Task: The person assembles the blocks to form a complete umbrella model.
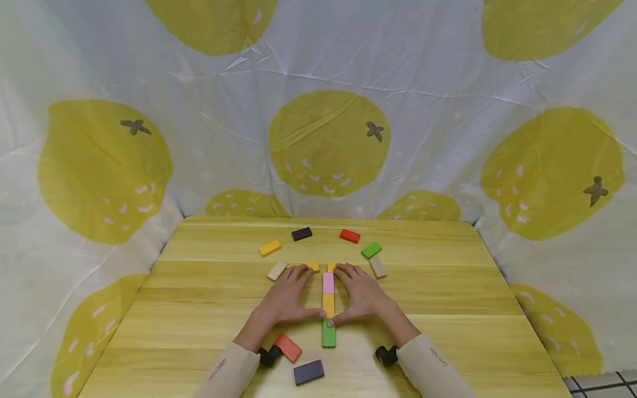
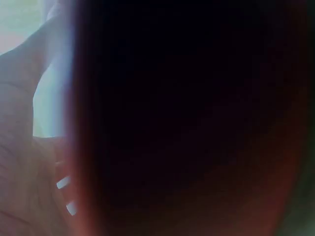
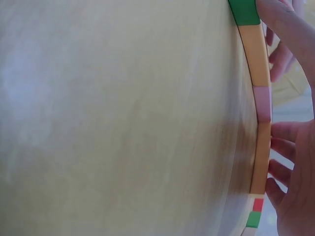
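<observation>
Wooden blocks lie in a column on the table: a pink block, an orange block and a green block. At the column's top are two more orange blocks, the left one and the right one, both partly hidden by fingers. My left hand has its fingertips at the left block and its thumb by the column. My right hand touches the right block with spread fingers, clearer in the right wrist view; its thumb rests at the green block. Darkness covers most of the left wrist view.
Around them lie a black block, a red block, a yellow block, another green block, two plain wood blocks, a coral block and a dark purple block. A lemon-print cloth hangs behind the table.
</observation>
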Demonstrator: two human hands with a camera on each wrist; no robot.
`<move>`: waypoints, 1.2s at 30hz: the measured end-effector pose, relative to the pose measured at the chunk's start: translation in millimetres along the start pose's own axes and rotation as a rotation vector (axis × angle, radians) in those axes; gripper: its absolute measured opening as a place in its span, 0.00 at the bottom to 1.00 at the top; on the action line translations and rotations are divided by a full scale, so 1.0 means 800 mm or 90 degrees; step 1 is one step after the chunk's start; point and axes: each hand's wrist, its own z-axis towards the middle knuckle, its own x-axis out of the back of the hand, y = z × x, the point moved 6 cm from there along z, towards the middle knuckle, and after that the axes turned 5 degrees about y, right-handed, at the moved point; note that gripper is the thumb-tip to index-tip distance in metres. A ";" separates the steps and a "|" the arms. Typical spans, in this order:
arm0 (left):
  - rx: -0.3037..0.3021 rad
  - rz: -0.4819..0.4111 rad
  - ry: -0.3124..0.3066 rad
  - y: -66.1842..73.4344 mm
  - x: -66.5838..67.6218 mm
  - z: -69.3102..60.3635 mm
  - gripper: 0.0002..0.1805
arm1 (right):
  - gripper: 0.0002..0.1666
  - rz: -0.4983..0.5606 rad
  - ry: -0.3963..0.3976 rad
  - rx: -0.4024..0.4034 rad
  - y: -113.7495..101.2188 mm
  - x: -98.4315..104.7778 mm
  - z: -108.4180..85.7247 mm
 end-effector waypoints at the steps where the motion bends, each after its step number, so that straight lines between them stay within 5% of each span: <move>1: -0.002 -0.002 -0.003 0.000 0.000 0.002 0.67 | 0.83 0.001 0.001 -0.001 0.000 0.000 0.000; 13: -0.050 -0.019 -0.029 0.000 -0.005 0.016 0.65 | 0.83 0.003 0.003 -0.005 0.003 -0.003 0.000; 36: -0.061 -0.039 -0.044 0.009 -0.009 0.018 0.63 | 0.82 -0.003 0.000 0.002 0.002 -0.003 0.001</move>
